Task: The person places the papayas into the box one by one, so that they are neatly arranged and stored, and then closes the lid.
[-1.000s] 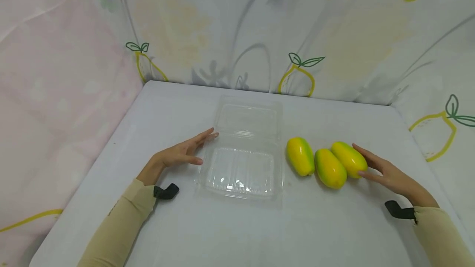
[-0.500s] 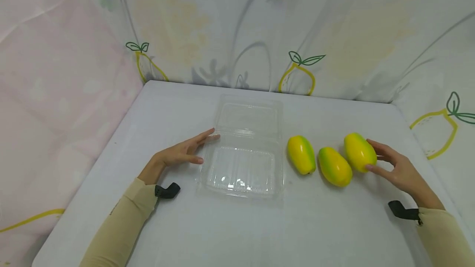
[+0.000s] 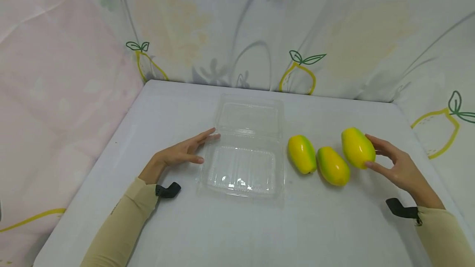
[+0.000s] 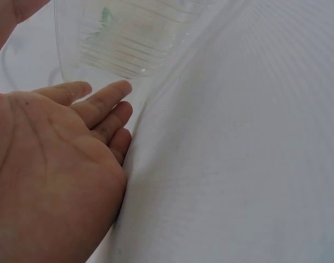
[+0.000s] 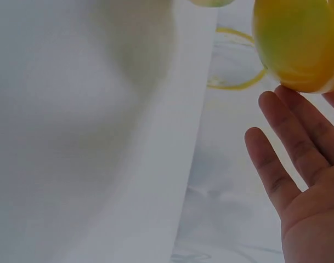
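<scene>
In the head view my right hand holds a glossy yellow-and-green fruit, shaped like a small papaya, between thumb and fingers, raised off the table. The right wrist view shows this fruit at the fingertips. Two similar fruits lie to its left, a middle fruit and a left fruit. My left hand rests beside a clear plastic clamshell box, fingers extended to its left edge. Its lid lies folded back, away from me. Whether those fingers touch the box is hard to tell.
A white cloth covers the table. Behind it hangs a fabric backdrop with lemon drawings, and a pink cloth hangs at the left. Each wrist carries a black camera mount, the left mount and the right mount.
My right hand has gripped the rightmost fruit, drawn it right and away from the other two, then lifted it. The middle fruit shifted slightly right. My left hand stays nearly still.
</scene>
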The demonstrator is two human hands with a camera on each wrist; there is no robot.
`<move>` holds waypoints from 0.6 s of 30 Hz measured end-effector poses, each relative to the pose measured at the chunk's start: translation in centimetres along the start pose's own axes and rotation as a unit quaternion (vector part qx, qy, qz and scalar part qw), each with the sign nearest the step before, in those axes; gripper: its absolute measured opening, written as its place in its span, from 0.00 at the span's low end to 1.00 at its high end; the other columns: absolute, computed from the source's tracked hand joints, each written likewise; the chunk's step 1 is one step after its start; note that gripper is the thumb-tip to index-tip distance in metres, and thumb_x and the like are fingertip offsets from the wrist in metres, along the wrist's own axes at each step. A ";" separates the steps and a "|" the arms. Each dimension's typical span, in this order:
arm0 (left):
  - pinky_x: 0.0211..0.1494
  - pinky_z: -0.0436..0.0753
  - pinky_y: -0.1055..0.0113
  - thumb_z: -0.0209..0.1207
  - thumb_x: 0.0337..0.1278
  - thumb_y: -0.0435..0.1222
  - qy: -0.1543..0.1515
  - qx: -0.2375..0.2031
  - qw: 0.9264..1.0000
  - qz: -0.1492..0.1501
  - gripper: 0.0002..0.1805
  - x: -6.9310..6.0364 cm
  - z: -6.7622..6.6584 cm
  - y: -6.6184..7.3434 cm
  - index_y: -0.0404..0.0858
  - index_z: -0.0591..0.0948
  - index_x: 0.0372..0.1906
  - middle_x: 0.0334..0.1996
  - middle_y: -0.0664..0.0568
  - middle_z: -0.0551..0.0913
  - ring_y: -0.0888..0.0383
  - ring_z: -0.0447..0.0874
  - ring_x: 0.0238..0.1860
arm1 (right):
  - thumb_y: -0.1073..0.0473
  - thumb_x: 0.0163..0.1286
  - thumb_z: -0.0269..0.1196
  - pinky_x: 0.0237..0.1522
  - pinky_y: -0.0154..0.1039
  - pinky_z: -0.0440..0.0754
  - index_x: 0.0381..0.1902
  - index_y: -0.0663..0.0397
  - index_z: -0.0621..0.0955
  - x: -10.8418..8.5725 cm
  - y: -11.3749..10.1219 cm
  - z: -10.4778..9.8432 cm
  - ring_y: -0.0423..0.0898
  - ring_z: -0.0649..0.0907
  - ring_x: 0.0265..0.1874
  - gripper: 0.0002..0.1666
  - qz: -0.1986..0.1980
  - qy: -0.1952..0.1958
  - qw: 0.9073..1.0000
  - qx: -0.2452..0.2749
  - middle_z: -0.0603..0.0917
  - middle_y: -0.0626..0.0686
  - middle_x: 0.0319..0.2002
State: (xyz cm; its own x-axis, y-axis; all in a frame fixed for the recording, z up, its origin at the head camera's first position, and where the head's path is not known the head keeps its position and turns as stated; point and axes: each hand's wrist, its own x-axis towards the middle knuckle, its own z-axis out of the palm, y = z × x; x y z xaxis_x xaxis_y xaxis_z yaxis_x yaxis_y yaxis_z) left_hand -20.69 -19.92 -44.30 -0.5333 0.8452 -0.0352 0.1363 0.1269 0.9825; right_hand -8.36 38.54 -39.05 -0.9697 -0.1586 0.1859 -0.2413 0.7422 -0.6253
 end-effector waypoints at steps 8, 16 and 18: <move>0.75 0.36 0.39 0.58 0.60 0.27 0.002 -0.001 1.000 -0.001 0.51 -0.1 0.1 0.3 0.41 0.38 0.79 0.79 0.45 0.47 0.47 0.33 0.79 | 0.69 0.57 0.70 0.53 0.15 0.58 0.71 0.50 0.68 0.8 -3.1 0.7 0.21 0.70 0.50 0.44 -0.032 0.003 0.999 0.012 0.68 0.19 0.59; 0.75 0.36 0.39 0.58 0.59 0.27 0.007 -0.001 1.000 -0.007 0.51 -0.1 0.3 0.5 0.40 0.38 0.79 0.79 0.44 0.47 0.46 0.34 0.79 | 0.72 0.46 0.75 0.60 0.19 0.57 0.68 0.54 0.72 1.7 -6.2 3.1 0.24 0.71 0.53 0.49 -0.119 -0.002 0.992 0.030 0.72 0.25 0.60; 0.75 0.36 0.39 0.58 0.60 0.27 0.007 -0.001 1.000 -0.006 0.51 -0.1 0.3 0.5 0.41 0.38 0.79 0.79 0.44 0.48 0.46 0.34 0.79 | 0.72 0.43 0.76 0.63 0.19 0.57 0.67 0.56 0.73 1.8 -6.9 3.8 0.25 0.72 0.56 0.50 -0.141 -0.009 0.989 0.038 0.73 0.27 0.61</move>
State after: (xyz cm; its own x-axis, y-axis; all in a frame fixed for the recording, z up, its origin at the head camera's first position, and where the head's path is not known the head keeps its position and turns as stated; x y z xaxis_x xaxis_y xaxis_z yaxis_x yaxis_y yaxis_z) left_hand -20.32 -19.80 -43.81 -0.5458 0.8367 -0.0448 0.1278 0.1360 0.9824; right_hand -8.60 30.66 -37.35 -0.8639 -0.3644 0.3477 -0.5036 0.6162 -0.6056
